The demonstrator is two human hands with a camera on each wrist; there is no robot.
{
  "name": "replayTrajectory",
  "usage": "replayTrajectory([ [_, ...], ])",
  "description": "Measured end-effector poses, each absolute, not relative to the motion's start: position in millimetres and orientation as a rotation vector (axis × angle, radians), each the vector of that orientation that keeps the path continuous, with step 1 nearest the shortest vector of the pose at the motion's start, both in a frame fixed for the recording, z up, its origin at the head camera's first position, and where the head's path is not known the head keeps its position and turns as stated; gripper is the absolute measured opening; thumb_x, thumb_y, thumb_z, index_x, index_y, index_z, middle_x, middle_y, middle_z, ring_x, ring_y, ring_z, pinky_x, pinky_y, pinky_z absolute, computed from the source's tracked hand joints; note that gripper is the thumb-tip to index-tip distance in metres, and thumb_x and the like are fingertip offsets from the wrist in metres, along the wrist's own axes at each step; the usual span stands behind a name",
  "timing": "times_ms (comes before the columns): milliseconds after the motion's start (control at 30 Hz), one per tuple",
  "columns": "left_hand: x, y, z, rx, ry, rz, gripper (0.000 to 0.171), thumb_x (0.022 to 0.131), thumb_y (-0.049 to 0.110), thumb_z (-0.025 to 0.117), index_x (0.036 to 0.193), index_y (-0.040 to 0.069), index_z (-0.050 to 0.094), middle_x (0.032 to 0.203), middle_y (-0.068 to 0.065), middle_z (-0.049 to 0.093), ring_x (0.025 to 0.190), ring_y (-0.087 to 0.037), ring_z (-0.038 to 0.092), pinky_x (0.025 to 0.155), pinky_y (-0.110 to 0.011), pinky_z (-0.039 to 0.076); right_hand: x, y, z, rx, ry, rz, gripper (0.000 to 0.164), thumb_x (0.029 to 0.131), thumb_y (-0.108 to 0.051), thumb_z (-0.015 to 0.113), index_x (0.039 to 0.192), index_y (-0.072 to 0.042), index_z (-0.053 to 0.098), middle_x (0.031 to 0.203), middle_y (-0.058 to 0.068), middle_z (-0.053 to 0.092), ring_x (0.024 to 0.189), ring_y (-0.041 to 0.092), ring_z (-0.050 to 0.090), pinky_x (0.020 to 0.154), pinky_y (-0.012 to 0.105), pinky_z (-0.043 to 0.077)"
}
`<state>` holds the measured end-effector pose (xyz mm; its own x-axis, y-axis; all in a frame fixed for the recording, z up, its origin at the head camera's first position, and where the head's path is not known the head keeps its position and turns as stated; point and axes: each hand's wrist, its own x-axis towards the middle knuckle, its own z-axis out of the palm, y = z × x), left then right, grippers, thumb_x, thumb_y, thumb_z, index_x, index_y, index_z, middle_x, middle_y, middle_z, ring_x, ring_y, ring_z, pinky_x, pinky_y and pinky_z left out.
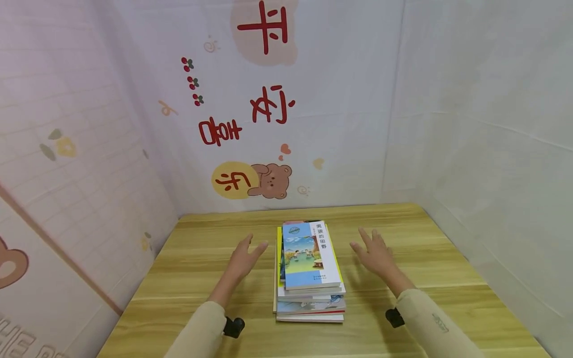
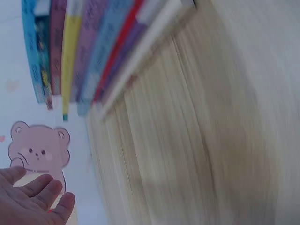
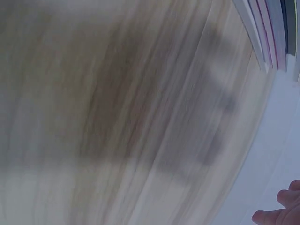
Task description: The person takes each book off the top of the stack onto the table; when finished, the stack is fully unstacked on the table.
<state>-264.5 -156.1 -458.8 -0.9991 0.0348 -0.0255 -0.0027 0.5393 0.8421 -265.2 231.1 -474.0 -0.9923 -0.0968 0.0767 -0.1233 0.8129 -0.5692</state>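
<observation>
A stack of several books (image 1: 309, 263) lies on the wooden table, its top cover blue and white with a picture of children by water. To the left of the stack, my left hand (image 1: 241, 258) hovers with fingers spread, apart from the books. My right hand (image 1: 375, 252) is held over the table on the other side, fingers apart and nothing in it. The left wrist view shows the coloured spines (image 2: 89, 51) of the stack above the extended fingers (image 2: 49, 190). In the right wrist view, page edges of the stack (image 3: 267, 33) show at the top right.
The wood-grain table (image 1: 215, 228) ends at a white cloth backdrop (image 1: 340, 149) printed with a bear and red characters. Cloth walls also stand at the left (image 1: 67, 199) and right (image 1: 483, 164). A black wrist strap piece (image 1: 234, 327) sits at the left cuff.
</observation>
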Motion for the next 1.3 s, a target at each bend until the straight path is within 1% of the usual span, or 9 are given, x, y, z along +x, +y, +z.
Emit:
replayTrajectory([
  [167, -253.4, -140.4, -457.2, -0.020, 2.622, 1.659, 0.091, 0.091, 0.068, 0.052, 0.155, 0.006, 0.031, 0.150, -0.022, 0.041, 0.137, -0.041, 0.038, 0.105, -0.059, 0.038, -259.6, 222.4, -476.5, 0.178, -2.890, 1.156, 0.070, 0.106, -0.049, 0.034, 0.158, -0.005, 0.019, 0.156, 0.038, 0.003, 0.140, 0.059, 0.007, 0.105, 0.076, 0.011],
  [367, -246.8, -122.2, -459.3, -0.052, 2.553, 1.776, 0.080, 0.095, 0.057, 0.057, 0.151, 0.003, 0.036, 0.138, -0.020, 0.052, 0.127, -0.039, 0.049, 0.100, -0.055, 0.044, -255.4, 211.9, -480.9, 0.168, -2.827, 1.300, 0.063, 0.108, -0.042, 0.035, 0.158, -0.006, 0.020, 0.157, 0.037, 0.005, 0.141, 0.058, 0.008, 0.108, 0.073, 0.011],
  [467, -244.5, -116.2, -462.5, -0.094, 2.516, 1.823, 0.083, 0.093, 0.060, 0.058, 0.150, 0.003, 0.038, 0.138, -0.021, 0.051, 0.126, -0.041, 0.050, 0.099, -0.055, 0.045, -251.0, 206.2, -480.1, 0.160, -2.818, 1.332, 0.062, 0.108, -0.040, 0.037, 0.157, -0.006, 0.022, 0.156, 0.038, 0.006, 0.141, 0.057, 0.008, 0.109, 0.071, 0.011],
  [567, -241.0, -111.1, -464.9, -0.138, 2.468, 1.870, 0.085, 0.091, 0.062, 0.059, 0.149, 0.002, 0.040, 0.141, -0.024, 0.048, 0.128, -0.043, 0.047, 0.102, -0.057, 0.042, -246.0, 200.6, -479.8, 0.144, -2.805, 1.364, 0.059, 0.108, -0.037, 0.038, 0.157, -0.006, 0.024, 0.157, 0.036, 0.006, 0.142, 0.055, 0.009, 0.110, 0.069, 0.010],
  [700, -234.9, -104.2, -467.7, -0.145, 2.425, 1.912, 0.079, 0.094, 0.054, 0.061, 0.147, -0.001, 0.042, 0.139, -0.024, 0.050, 0.128, -0.042, 0.047, 0.103, -0.056, 0.042, -239.3, 193.3, -482.5, 0.121, -2.786, 1.438, 0.059, 0.108, -0.038, 0.038, 0.157, -0.008, 0.026, 0.158, 0.033, 0.009, 0.144, 0.052, 0.009, 0.111, 0.068, 0.010],
  [800, -230.2, -99.5, -470.1, -0.145, 2.427, 1.913, 0.075, 0.095, 0.049, 0.063, 0.145, -0.002, 0.043, 0.135, -0.023, 0.053, 0.125, -0.040, 0.050, 0.101, -0.054, 0.044, -234.0, 187.8, -485.7, 0.124, -2.769, 1.498, 0.059, 0.108, -0.040, 0.038, 0.157, -0.009, 0.027, 0.159, 0.031, 0.012, 0.145, 0.051, 0.009, 0.110, 0.069, 0.011],
  [1033, -226.1, -92.5, -477.3, -0.148, 2.423, 1.910, 0.071, 0.095, 0.043, 0.065, 0.144, -0.004, 0.044, 0.135, -0.022, 0.053, 0.124, -0.037, 0.049, 0.101, -0.050, 0.045, -224.8, 175.9, -492.7, 0.133, -2.699, 1.609, 0.053, 0.108, -0.032, 0.042, 0.155, -0.008, 0.033, 0.159, 0.027, 0.020, 0.147, 0.046, 0.011, 0.112, 0.067, 0.013],
  [1233, -221.3, -88.8, -482.9, -0.164, 2.421, 1.893, 0.072, 0.092, 0.041, 0.071, 0.142, -0.005, 0.047, 0.134, -0.021, 0.055, 0.119, -0.034, 0.052, 0.097, -0.047, 0.048, -221.5, 169.0, -496.6, 0.118, -2.707, 1.646, 0.055, 0.108, -0.032, 0.040, 0.156, -0.009, 0.029, 0.159, 0.028, 0.017, 0.146, 0.047, 0.011, 0.112, 0.066, 0.013],
  [1300, -219.6, -87.9, -483.8, -0.155, 2.423, 1.887, 0.073, 0.091, 0.040, 0.072, 0.142, -0.006, 0.048, 0.133, -0.021, 0.055, 0.119, -0.034, 0.051, 0.097, -0.049, 0.047, -220.6, 166.9, -497.7, 0.118, -2.700, 1.652, 0.056, 0.108, -0.032, 0.040, 0.156, -0.006, 0.028, 0.159, 0.029, 0.017, 0.145, 0.049, 0.012, 0.112, 0.066, 0.013],
])
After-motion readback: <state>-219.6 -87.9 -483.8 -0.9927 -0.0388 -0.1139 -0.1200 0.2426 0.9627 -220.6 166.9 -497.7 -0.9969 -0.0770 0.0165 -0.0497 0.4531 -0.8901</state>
